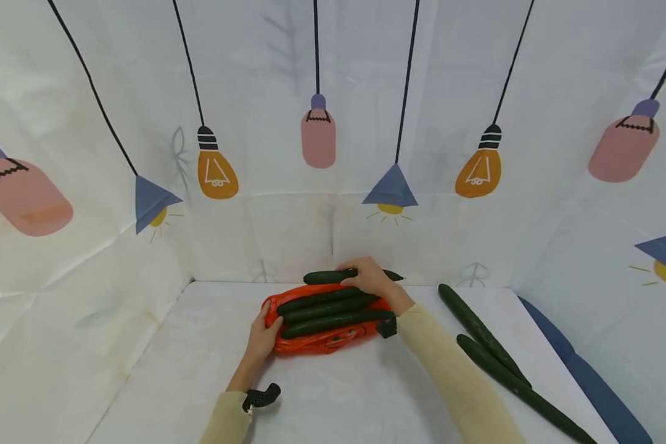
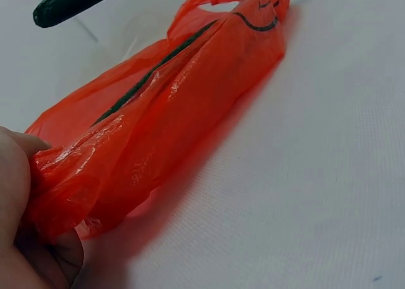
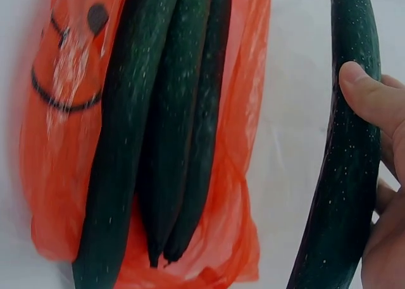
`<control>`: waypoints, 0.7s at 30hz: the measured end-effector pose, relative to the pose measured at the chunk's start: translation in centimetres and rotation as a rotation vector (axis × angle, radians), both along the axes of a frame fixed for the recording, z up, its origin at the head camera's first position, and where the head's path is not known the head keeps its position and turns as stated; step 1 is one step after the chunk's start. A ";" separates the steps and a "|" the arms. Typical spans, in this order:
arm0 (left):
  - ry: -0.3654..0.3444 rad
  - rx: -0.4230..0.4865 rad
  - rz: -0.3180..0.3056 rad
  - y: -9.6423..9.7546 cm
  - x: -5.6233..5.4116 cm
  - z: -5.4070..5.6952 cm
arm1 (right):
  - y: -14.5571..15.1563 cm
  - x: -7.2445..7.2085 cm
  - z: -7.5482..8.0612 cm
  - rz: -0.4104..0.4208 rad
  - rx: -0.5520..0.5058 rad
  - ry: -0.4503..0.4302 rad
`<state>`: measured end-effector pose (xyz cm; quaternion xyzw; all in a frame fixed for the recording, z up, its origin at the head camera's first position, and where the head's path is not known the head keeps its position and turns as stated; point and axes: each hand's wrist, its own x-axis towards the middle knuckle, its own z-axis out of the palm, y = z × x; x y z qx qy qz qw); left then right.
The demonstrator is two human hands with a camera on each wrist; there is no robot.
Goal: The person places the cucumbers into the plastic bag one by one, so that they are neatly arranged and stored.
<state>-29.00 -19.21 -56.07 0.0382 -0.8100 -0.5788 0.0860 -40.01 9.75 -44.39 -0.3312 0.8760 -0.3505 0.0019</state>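
Note:
My right hand [image 1: 370, 277] grips a dark green cucumber [image 3: 347, 150] around its middle, at the back edge of the red plastic bag [image 1: 316, 345]. Three more cucumbers [image 1: 322, 308] lie side by side on the bag; in the right wrist view their near ends reach the bag's opening. At the bag's left end my left hand [image 1: 263, 336] pinches the plastic between thumb and fingers. The left wrist view shows the bunched red film [image 2: 69, 200] in that grip. A dark printed smile marks the bag's front.
Two long cucumbers [image 1: 483, 333] [image 1: 522, 388] lie aslant on the white table [image 1: 200, 370] at the right. A white sheet [image 1: 277, 234] printed with lamps hangs behind and along the sides. Something blue [image 1: 588, 376] shows beyond the table's right edge.

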 end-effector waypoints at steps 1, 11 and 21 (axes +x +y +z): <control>-0.001 0.006 0.000 0.0 0.0 0.1 | -0.2 0.1 0.1 0.008 0.004 -0.002; 0.001 0.019 -0.010 0.4 -0.4 0.1 | -2.2 0.4 -0.4 0.038 0.055 0.020; 0.000 0.000 0.013 0.3 0.2 0.1 | -4.1 1.2 -1.9 0.028 0.059 0.028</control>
